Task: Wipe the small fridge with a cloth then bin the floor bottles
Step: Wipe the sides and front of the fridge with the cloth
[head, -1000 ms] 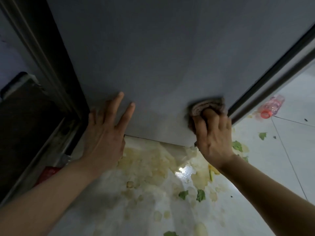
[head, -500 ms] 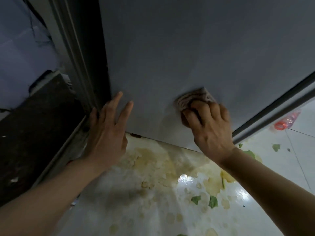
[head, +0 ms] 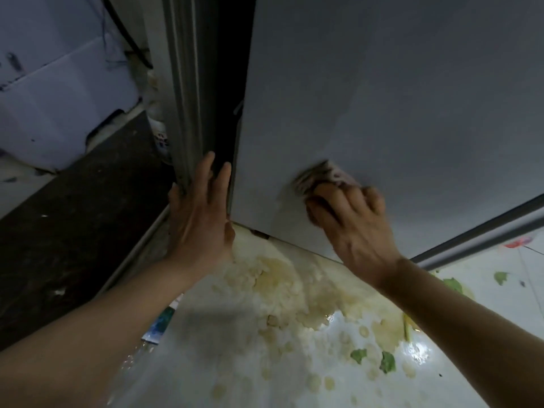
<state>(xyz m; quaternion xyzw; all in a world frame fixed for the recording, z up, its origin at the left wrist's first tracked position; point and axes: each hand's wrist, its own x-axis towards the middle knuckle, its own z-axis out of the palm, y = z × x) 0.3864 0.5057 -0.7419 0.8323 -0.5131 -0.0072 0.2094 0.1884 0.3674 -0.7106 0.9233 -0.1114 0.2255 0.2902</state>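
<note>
The small fridge's pale grey side panel (head: 397,98) fills the upper right of the head view. My right hand (head: 353,228) presses a striped brownish cloth (head: 321,175) flat against the panel near its bottom edge. My left hand (head: 200,213) rests with spread fingers on the fridge's left corner, next to a dark gap. A pink plastic bottle (head: 519,241) lies on the floor at the far right, mostly hidden behind the fridge's dark door edge (head: 482,231).
The white tiled floor (head: 235,363) carries yellowish spilled stains and green leaf scraps (head: 387,362). A dark board (head: 73,231) slopes along the left. Some blue-green packaging (head: 160,323) lies by its edge. A white box (head: 59,98) stands at the upper left.
My right hand has slid the cloth leftward and slightly up along the panel. The view has shifted left, so the pink bottle has moved to the right edge.
</note>
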